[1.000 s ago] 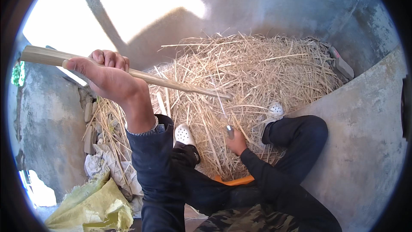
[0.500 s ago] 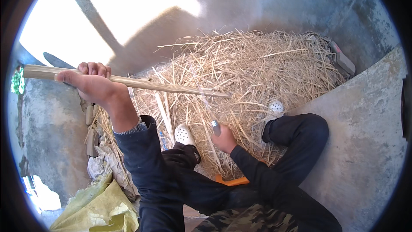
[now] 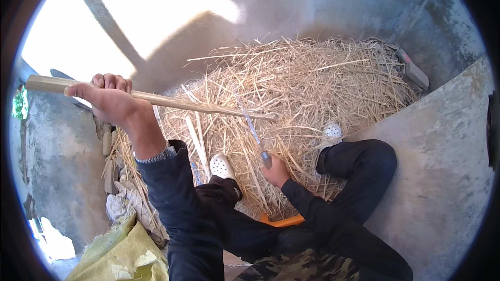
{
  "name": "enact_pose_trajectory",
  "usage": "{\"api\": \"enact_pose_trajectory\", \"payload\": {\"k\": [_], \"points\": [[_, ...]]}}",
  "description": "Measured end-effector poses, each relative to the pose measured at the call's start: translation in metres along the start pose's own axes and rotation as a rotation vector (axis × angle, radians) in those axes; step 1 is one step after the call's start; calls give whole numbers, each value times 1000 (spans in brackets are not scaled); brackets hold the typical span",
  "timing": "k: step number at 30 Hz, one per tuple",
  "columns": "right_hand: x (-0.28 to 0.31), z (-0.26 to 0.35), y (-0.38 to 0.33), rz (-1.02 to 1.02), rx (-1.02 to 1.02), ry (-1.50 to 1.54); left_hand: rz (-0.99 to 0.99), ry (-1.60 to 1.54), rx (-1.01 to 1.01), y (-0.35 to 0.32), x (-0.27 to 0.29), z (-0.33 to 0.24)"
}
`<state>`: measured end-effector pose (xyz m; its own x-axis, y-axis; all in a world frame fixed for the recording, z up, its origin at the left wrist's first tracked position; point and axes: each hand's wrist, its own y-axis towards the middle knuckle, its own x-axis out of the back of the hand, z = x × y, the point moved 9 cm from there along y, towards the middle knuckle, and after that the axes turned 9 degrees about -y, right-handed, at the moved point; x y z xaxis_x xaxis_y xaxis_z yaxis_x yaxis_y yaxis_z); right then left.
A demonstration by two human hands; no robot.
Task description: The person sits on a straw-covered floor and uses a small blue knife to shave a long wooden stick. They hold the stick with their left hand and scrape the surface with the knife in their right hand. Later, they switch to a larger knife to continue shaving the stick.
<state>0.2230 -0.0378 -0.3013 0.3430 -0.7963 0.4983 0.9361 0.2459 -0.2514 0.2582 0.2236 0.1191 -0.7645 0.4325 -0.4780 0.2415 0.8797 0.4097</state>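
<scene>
Long pale wooden stick [image 3: 156, 99] held level above the straw heap [image 3: 302, 104], gripped near its left end by the left hand [image 3: 107, 99] with fingers wrapped fully round; thin knife [image 3: 252, 132] slanting up toward the stick's tip, clenched by its handle in the right hand [image 3: 275, 170]. Straw spread over a grey concrete floor [image 3: 442, 177], white perforated clogs [image 3: 223, 165] planted at its near edge. Rough grey wall [image 3: 364, 5] behind, yellow-green sack [image 3: 120, 252] and rags at lower left, bare concrete open to the right.
</scene>
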Motion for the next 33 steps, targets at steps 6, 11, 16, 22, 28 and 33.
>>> {"api": "enact_pose_trajectory", "payload": {"k": [6,11,16,22,28,33], "points": [[-10,-83,5,-173,-32,-87,36,-34,47,-3,-8,5],[-31,-165,2,47,-507,245,42,-35,-4,-4,-7,1],[-9,-41,-7,-55,-56,103,74,-30,-24,-12,-17,-4],[-6,27,-6,-74,142,157,4,-11,-8,-6,-6,-4],[-27,-131,21,54,-380,94,-9,-42,27,3,-2,9],[-14,-1,6,-69,117,113,-11,-28,5,2,0,3]]}}
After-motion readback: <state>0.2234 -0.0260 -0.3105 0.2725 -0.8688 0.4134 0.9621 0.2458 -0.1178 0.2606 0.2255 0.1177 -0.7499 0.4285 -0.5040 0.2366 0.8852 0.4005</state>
